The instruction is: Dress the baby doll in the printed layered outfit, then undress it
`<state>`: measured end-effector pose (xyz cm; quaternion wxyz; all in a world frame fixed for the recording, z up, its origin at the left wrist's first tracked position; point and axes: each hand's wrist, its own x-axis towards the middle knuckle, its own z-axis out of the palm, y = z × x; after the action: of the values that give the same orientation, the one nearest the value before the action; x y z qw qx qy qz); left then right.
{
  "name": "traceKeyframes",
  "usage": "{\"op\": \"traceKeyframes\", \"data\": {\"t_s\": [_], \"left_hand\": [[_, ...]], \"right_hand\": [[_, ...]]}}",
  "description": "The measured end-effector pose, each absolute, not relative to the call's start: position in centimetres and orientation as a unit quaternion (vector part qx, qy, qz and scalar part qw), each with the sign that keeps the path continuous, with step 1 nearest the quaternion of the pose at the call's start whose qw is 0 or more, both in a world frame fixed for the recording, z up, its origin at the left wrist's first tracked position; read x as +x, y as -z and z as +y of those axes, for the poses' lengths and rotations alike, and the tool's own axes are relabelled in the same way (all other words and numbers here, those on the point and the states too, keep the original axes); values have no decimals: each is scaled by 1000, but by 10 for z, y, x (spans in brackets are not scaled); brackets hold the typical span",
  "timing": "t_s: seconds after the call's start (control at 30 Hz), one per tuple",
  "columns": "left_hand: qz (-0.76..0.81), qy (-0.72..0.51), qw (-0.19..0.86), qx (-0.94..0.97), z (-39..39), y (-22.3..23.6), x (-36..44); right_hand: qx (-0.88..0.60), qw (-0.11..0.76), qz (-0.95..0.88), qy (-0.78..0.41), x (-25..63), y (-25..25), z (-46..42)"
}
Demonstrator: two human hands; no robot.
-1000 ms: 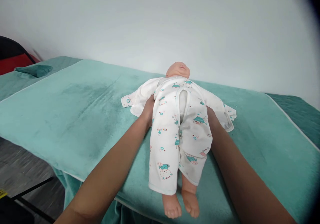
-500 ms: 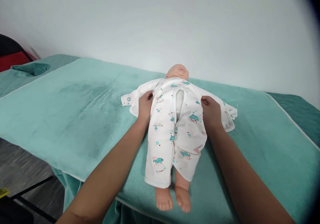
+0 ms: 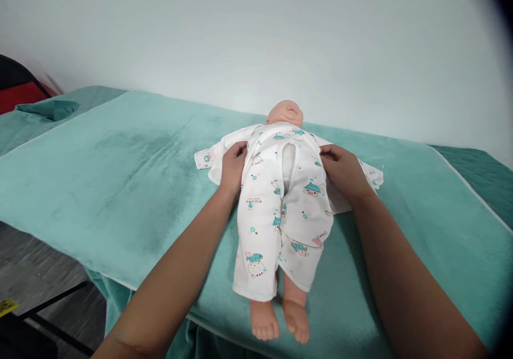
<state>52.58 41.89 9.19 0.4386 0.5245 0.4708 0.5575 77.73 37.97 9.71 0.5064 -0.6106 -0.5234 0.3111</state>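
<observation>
A baby doll [image 3: 285, 114] lies on its back, feet toward me, its head at the far side. It wears white printed baby pants [image 3: 260, 215] pulled high over the torso, with an open slit at the crotch. A white baby shirt [image 3: 228, 142] spreads out under the pants to both sides. My left hand [image 3: 233, 166] is closed at the left edge of the pants, fingertips tucked at the side. On the opposite edge, my right hand [image 3: 342, 172] pinches at the pants' side, over the shirt. The fingertips of both hands are partly hidden.
Underneath is a light green padded cloth [image 3: 140, 177] with white edging, laid over a darker green cover [image 3: 473, 172]. A white wall [image 3: 256, 38] rises right behind. At the far left stand a black and red chair [image 3: 18, 84] and a dark metal bar [image 3: 52, 300].
My right hand has shifted slightly up and outward, and the shirt's right hem has moved beneath it. The left hand stays almost in place.
</observation>
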Motion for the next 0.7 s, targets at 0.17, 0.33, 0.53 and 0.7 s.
{"op": "traceKeyframes", "data": {"t_s": [0.17, 0.33, 0.53, 0.7], "left_hand": [[496, -547, 387, 552, 423, -89, 527], [516, -538, 267, 611, 435, -82, 522], [510, -493, 139, 691, 447, -79, 522], [483, -472, 181, 715, 454, -82, 523]], "right_hand": [[-569, 545, -531, -312, 774, -95, 383], [-530, 554, -533, -357, 774, -95, 384], [-525, 541, -522, -399, 777, -91, 390], [-522, 565, -522, -369, 773, -91, 390]]}}
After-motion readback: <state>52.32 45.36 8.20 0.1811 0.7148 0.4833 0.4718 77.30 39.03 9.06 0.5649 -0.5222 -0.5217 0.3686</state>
